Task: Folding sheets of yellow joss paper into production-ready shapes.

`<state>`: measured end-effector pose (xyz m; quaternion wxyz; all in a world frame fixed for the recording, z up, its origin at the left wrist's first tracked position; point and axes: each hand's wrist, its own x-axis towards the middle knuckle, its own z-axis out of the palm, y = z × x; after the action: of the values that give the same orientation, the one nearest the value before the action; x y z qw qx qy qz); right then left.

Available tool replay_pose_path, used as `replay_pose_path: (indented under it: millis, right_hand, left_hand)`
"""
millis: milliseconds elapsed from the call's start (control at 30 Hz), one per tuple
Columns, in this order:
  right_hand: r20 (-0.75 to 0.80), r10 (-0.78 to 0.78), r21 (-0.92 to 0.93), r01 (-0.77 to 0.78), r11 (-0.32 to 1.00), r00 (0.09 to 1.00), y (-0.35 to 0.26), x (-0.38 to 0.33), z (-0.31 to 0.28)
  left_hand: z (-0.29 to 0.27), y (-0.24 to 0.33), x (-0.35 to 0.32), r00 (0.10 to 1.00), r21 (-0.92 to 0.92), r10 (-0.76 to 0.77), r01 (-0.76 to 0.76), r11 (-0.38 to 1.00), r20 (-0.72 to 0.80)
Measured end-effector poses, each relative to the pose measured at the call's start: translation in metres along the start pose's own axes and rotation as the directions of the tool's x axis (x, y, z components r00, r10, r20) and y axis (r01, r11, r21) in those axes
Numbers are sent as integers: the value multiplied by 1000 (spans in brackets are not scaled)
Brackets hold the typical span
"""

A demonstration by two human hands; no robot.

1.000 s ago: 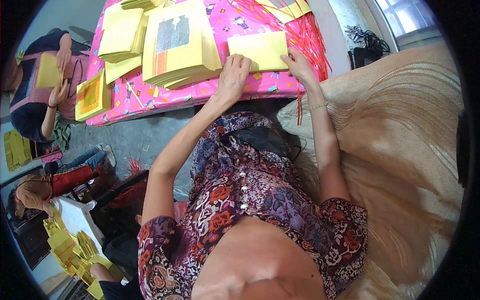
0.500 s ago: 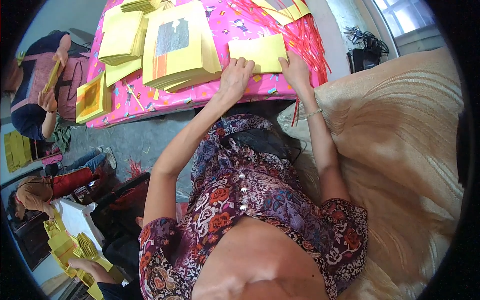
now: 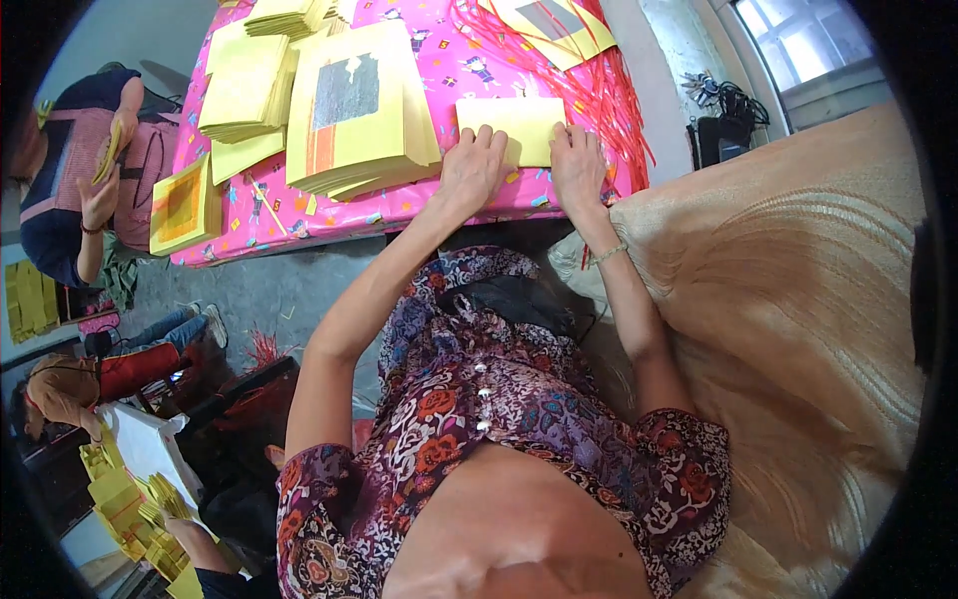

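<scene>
A folded yellow paper [image 3: 511, 115] lies on the pink patterned tablecloth near the table's front edge. My left hand [image 3: 472, 170] holds its left near part, fingers bent close together on the paper. At the right end, my right hand [image 3: 579, 172] keeps hold of the same paper, fingertips over its side edge; its thumb is mostly hidden. Left of my left hand stands a thick stack of yellow papers [image 3: 404, 140], the top one bearing a grey square and an orange strip.
More yellow paper stacks [image 3: 244, 90] fill the table's left side. Red ribbons [image 3: 589, 90] spread over the right side, partly under a yellow sheet [image 3: 574, 45]. A beige cloth-covered seat [image 3: 798, 250] is at my right. At left, a person [image 3: 85, 170] handles yellow paper; others work further back.
My right hand has turned and drawn in nearer, its fingers now together over the paper's right end. The paper lies straighter. My left hand has barely moved.
</scene>
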<state>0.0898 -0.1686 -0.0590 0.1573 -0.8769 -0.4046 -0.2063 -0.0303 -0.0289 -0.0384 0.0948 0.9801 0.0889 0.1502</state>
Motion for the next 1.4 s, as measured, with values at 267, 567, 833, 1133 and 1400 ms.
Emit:
replay_pose_path:
  millis: [267,567,833,1133,1400]
  right_hand:
    - [-7,-59,-6,59,998,998,-1,-1,1]
    - [81,-53,37,50,998,995,8,8,-8]
    - [100,-19,129,6,992,995,10,21,-16]
    - [46,-24,179,16,984,999,14,25,-28]
    - [-60,-68,269,82,960,996,-1,35,-43]
  left_hand:
    - [22,-1,-17,992,-14,36,-38,999,-124]
    - [26,1,-6,1000,-15,-3,3,1000,-15]
    - [14,1,10,994,101,80,-72,992,-78]
    - [1,-2,6,995,83,97,-96,992,-11]
    - [-17,10,-5,985,2,135,-136,991,-110]
